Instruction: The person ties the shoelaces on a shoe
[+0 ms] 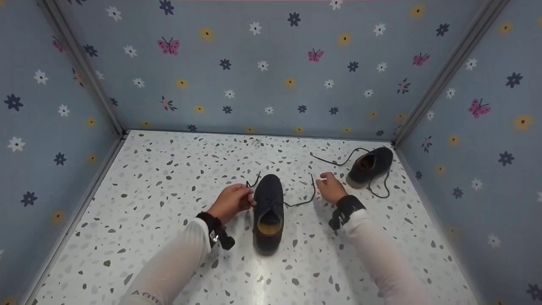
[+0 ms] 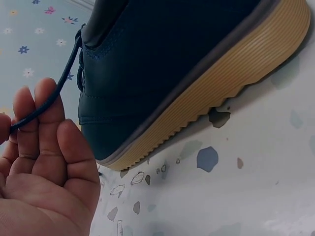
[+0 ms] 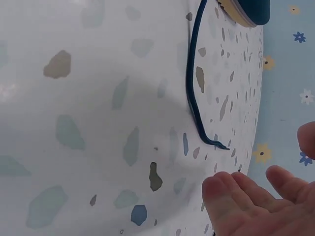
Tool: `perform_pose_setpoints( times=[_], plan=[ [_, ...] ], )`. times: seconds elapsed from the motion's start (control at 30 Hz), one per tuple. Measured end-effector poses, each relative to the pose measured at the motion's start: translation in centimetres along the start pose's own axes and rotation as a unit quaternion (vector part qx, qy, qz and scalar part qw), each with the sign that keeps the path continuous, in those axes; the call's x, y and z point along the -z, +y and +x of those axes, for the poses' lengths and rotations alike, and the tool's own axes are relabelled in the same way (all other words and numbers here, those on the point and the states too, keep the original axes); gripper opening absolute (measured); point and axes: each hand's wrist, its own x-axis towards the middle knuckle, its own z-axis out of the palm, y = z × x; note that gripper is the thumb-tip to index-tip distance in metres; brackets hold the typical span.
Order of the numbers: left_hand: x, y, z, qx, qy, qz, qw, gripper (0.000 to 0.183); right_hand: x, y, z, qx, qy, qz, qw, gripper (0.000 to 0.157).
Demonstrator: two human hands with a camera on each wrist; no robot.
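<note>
A dark lace-up shoe (image 1: 269,190) sits on the speckled floor with its toe toward the far wall. My left hand (image 1: 230,202), close at its left side, pinches the left shoelace (image 2: 64,81) between thumb and finger. In the left wrist view that lace runs across the fingers up to the shoe's lacing, beside the ribbed tan sole (image 2: 197,105). To the right of the shoe, the other lace end (image 3: 191,83) lies loose on the floor. Just beyond its tip hovers my right hand (image 1: 331,189), fingers loosely bent and holding nothing.
A second dark shoe (image 1: 372,165) stands at the far right, its two laces spread out on the floor (image 1: 169,237). Blue flower-patterned panels (image 1: 271,80) rise at the back and on both sides, with grey posts in the corners.
</note>
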Motion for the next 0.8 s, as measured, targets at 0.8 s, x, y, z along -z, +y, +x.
perform_pose_setpoints(
  times=[0.8],
  plan=[
    [-0.1, 0.7, 0.1, -0.018, 0.022, 0.069, 0.9972, 0.032, -4.0, -1.4, -1.3, -0.063, -0.032, -0.167, 0.984, 0.058]
  ],
)
